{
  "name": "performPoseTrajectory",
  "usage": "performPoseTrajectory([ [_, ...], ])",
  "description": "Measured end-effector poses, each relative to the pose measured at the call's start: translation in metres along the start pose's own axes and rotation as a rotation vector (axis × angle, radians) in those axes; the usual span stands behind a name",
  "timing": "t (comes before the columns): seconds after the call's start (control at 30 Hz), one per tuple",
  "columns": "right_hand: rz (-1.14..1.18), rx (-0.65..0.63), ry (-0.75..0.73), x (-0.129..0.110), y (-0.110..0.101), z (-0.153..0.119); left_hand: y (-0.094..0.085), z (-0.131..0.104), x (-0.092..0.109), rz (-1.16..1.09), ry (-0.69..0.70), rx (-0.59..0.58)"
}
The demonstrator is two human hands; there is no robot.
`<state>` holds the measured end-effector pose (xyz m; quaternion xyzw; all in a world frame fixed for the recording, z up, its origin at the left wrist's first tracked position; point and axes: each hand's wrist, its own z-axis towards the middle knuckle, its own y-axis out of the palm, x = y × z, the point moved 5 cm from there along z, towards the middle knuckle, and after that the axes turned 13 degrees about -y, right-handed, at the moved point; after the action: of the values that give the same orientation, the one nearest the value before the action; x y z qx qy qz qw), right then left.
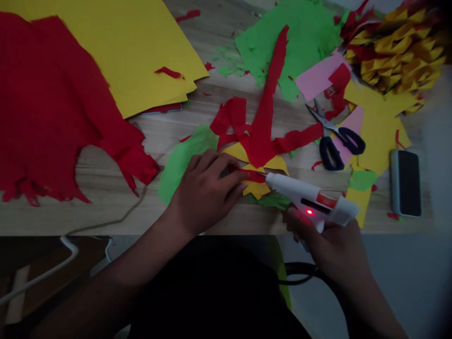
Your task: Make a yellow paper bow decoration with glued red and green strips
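Note:
My right hand is wrapped round the grip of a white hot glue gun, whose red light glows. The gun's nozzle touches or hovers just over a small red paper strip, lying on a yellow paper piece. From the left, my left hand reaches over, thumb and fingers closed on the strip's left end. Beneath that hand lies a green paper piece. A long red crepe strip and other red scraps lie just beyond the nozzle.
Scissors lie right of the red scraps, with a phone farther right. Large red crepe paper and yellow sheets cover the left. Green paper and a yellow folded-paper bundle sit at the back.

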<state>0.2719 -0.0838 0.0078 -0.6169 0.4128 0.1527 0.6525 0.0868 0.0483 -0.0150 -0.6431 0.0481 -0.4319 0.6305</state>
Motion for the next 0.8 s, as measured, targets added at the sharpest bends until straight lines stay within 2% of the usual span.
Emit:
performPoseTrajectory([
  [0.1, -0.116, -0.040, 0.019, -0.006, -0.003, 0.005, 0.000, 0.000, 0.000, -0.003, 0.003, 0.001],
  [0.27, -0.101, -0.132, -0.009, -0.018, -0.001, 0.009, -0.001, 0.000, 0.001, 0.005, 0.008, 0.017],
  [0.6, -0.091, -0.153, -0.031, -0.021, -0.001, 0.013, -0.001, -0.001, 0.000, -0.007, -0.012, 0.019],
  [0.8, -0.123, -0.224, -0.071, -0.019, -0.002, 0.016, -0.001, 0.000, 0.001, -0.003, -0.008, 0.029],
])
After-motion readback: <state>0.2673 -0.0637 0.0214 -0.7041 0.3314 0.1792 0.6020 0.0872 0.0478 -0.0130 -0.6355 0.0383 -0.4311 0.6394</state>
